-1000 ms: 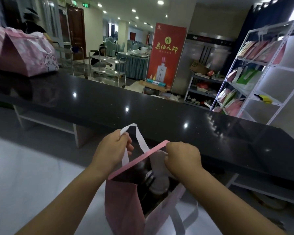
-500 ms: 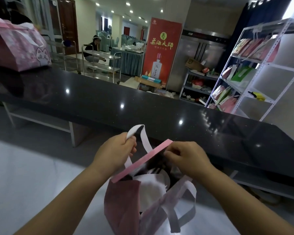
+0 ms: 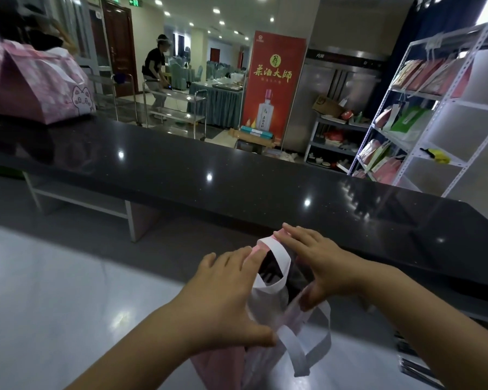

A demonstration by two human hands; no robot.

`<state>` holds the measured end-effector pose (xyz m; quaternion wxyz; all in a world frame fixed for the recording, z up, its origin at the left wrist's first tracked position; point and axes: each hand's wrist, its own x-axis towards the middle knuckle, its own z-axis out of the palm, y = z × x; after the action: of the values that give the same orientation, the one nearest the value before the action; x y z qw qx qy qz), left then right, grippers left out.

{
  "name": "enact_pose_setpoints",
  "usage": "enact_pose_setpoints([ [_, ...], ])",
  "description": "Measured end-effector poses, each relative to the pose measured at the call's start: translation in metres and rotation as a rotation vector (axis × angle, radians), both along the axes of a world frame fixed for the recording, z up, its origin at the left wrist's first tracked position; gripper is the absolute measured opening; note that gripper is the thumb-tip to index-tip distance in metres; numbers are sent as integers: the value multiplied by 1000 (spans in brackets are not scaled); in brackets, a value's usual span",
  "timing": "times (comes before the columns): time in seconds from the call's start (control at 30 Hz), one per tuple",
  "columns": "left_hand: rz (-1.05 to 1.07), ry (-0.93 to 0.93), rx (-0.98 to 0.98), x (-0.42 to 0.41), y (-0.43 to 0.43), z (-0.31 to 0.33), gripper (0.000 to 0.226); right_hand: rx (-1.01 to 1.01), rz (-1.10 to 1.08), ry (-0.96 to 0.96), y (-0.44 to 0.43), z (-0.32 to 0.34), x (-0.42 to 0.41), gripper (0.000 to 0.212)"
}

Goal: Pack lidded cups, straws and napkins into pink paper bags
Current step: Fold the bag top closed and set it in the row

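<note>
A pink paper bag [image 3: 216,367] stands upright, mouth upward, over the pale surface [image 3: 54,277] just before the person, its rim running away from them. Both hands press flat-fingered on its top, the left hand [image 3: 226,299] on the left side, the right hand [image 3: 321,266] on the right. Their thumbs are spread low, and white handles [image 3: 293,353] loop between them.

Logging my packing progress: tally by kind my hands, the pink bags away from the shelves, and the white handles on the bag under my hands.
Hands: 2, left hand, right hand
Pink bags: 2, near bag, counter bag
White handles: 2, upper handle, lower handle
Total: 6
</note>
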<state>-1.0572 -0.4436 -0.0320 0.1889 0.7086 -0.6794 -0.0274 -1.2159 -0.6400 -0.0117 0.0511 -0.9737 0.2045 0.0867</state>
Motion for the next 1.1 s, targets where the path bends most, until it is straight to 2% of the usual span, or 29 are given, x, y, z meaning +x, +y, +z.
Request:
enact_pose_setpoints([
  [0.13, 12, -97, 40, -3, 8, -1, 117, -17, 7, 20, 3, 2, 7, 130],
  [0.33, 180, -183, 119, 22, 13, 1, 113, -69, -2, -30, 3, -7, 3, 124],
  [0.57, 265, -237, 137, 52, 13, 0, 87, -75, -61, -90, 0, -5, -11, 110],
  [0.77, 249, -91, 45, 64, 7, -12, 54, 205, -114, -119, 7, -10, -19, 116],
  [0.87, 248, -55, -19, 68, 5, -20, 38, 271, -136, -170, 5, -10, -23, 117],
  [0.97, 260, -36, -48, 69, 4, -25, 36, 292, -174, -230, 1, -11, -24, 109],
  [1.1, 249, 60, -82, 67, 4, -29, 45, 346, -216, -368, -1, -17, -20, 89],
])
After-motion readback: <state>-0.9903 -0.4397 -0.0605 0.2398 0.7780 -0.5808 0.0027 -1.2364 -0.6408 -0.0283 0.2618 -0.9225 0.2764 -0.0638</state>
